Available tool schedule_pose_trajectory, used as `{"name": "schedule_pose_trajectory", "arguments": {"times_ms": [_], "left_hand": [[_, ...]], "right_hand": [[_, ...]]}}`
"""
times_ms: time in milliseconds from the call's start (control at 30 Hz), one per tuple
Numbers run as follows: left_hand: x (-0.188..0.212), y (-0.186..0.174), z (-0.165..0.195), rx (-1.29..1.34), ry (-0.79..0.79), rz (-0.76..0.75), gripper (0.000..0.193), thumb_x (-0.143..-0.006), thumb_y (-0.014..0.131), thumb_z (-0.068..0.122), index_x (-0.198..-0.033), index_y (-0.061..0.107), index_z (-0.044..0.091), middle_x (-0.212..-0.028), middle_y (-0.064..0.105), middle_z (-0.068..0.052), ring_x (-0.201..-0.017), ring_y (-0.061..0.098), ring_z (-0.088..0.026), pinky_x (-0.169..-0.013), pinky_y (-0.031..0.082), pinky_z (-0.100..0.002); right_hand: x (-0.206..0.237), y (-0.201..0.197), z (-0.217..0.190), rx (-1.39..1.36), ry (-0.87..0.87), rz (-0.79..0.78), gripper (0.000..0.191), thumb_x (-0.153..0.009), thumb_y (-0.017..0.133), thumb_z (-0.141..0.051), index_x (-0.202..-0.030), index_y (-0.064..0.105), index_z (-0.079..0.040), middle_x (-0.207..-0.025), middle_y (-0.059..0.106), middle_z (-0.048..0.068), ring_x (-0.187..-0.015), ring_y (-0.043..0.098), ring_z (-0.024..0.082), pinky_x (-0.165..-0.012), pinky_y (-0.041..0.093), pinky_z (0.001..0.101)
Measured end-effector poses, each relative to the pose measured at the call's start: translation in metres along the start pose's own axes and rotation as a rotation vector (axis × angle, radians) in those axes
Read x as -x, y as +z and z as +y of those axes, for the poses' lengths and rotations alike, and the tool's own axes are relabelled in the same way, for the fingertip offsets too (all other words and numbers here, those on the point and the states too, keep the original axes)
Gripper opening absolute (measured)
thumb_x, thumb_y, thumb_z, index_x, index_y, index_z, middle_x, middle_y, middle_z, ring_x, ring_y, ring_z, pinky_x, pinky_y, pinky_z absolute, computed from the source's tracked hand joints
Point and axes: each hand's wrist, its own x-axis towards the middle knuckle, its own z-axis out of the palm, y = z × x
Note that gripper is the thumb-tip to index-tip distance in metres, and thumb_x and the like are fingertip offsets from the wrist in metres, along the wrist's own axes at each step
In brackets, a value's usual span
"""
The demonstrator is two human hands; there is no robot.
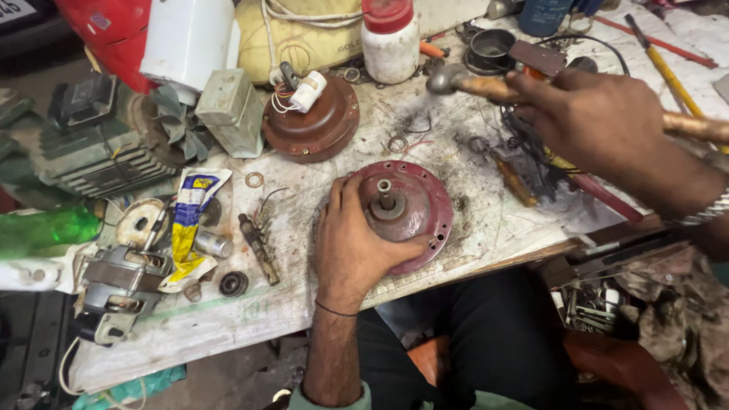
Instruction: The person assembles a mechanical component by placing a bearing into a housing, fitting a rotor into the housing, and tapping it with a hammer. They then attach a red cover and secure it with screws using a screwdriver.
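Note:
My left hand (pixel 348 248) grips the left rim of a round dark-red motor housing (pixel 417 198) that lies flat on the worn white bench (pixel 246 313), its short metal shaft pointing up in the middle. My right hand (pixel 598 117) is raised above and to the right of it, closed around the wooden handle of a hammer (pixel 478 85). The hammer's steel head hangs over the bench behind the housing, apart from it.
A second brown motor cover (pixel 312 121) with a white capacitor lies behind. A bare motor (pixel 122 289), a bearing (pixel 233 284), a yellow-blue tube (pixel 187 229), a white bottle with red cap (pixel 390 33), loose washers and hand tools crowd the bench. An open drawer (pixel 606 301) of parts sits right.

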Motion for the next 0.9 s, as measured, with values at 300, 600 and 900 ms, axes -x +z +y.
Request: {"name": "schedule_pose_trajectory", "arguments": {"times_ms": [300,600,900], "left_hand": [[0.0,0.0,0.0,0.0,-0.005,-0.041,0.119,-0.042,0.099,0.053,-0.136,0.049,-0.002,-0.134,0.057,-0.019,-0.122,0.058,-0.039,-0.1,0.048,-0.049],[0.0,-0.002,0.003,0.005,0.014,-0.018,0.12,-0.041,0.099,0.052,-0.136,0.048,-0.001,-0.136,0.055,-0.02,-0.125,0.056,-0.04,-0.102,0.046,-0.05],[0.0,-0.003,0.002,0.024,0.016,-0.039,0.118,-0.044,0.099,0.05,-0.139,0.048,0.001,-0.138,0.056,-0.019,-0.128,0.056,-0.039,-0.106,0.045,-0.048]], "right_hand": [[-0.002,0.054,0.004,-0.078,-0.088,0.1,0.046,-0.092,0.068,-0.042,-0.133,0.071,-0.021,-0.098,0.073,0.011,-0.077,0.068,0.024,-0.064,0.056,0.0388],[-0.007,-0.022,-0.013,-0.601,0.331,-0.284,0.047,-0.107,0.053,-0.042,-0.149,0.058,-0.02,-0.073,0.068,0.008,-0.052,0.058,0.016,-0.046,0.048,0.0349],[0.005,-0.059,-0.031,-0.333,0.016,-0.679,0.058,-0.101,0.057,-0.045,-0.157,0.046,-0.034,-0.07,0.072,-0.001,-0.045,0.058,0.011,-0.049,0.053,0.0273]]}}
